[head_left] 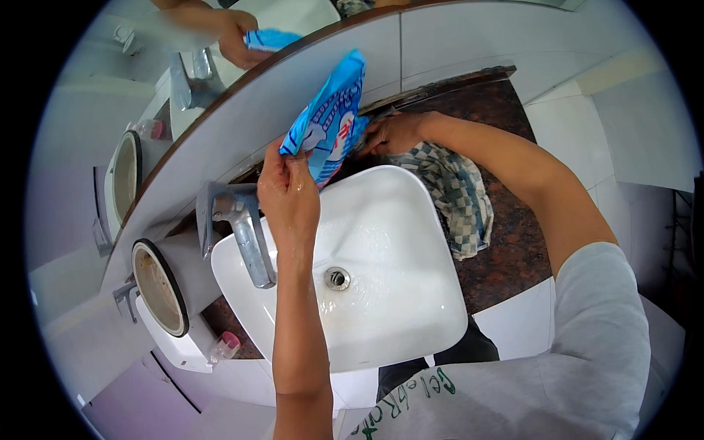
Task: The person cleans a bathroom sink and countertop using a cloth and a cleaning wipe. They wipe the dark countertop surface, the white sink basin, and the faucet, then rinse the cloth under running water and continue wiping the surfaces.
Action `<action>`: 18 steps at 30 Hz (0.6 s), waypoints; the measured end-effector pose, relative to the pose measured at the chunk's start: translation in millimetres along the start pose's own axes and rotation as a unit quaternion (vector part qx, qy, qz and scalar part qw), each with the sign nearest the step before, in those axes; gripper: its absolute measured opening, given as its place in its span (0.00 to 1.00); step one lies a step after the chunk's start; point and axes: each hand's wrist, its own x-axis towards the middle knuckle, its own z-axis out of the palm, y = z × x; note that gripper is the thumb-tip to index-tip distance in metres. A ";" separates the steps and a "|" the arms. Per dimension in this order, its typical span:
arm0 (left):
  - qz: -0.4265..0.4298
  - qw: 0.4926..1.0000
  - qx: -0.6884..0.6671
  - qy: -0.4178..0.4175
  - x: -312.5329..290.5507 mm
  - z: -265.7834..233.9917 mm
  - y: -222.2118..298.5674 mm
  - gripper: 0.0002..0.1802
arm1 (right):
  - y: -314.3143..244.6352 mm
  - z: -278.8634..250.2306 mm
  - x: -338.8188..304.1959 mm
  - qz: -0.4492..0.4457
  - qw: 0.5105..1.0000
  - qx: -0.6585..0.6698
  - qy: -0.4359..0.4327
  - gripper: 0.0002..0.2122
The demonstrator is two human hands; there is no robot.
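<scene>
A blue plastic packet (334,121) with white and red print is held up by one edge in my left hand (287,187), its fingers and thumb closed on it above the back of the white basin (352,308). My right hand (394,135) reaches down to the counter behind the basin, by the wall. Its fingers are curled beside the packet's right edge, and what they hold is hidden. A crumpled checkered cloth (463,209) lies on the counter below my right wrist, right of the basin.
A grey metal faucet (253,246) stands at the basin's left, next to my left forearm. Further left are a white container with a dark rim (158,286) and a small pink cup (229,343). The mirror (95,161) rises behind the dark red counter (510,257).
</scene>
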 end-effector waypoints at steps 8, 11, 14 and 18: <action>-0.109 0.986 -0.119 0.040 16.3 23.3 -72.8 0.17 | 58.1 -6.6 -59.6 0.088 0.982 0.166 0.038 0.18; -0.225 0.973 -0.008 0.043 21.2 27.5 -85.4 0.19 | 65.1 -2.0 -83.6 0.145 0.957 0.235 0.089 0.19; -0.054 0.982 0.166 0.072 24.6 14.8 -109.7 0.24 | 61.4 -0.9 -94.3 0.178 0.959 0.186 0.115 0.21; 0.108 0.973 0.179 0.096 -49.8 48.9 -24.7 0.30 | 68.1 2.8 -104.0 0.194 0.971 0.105 0.093 0.21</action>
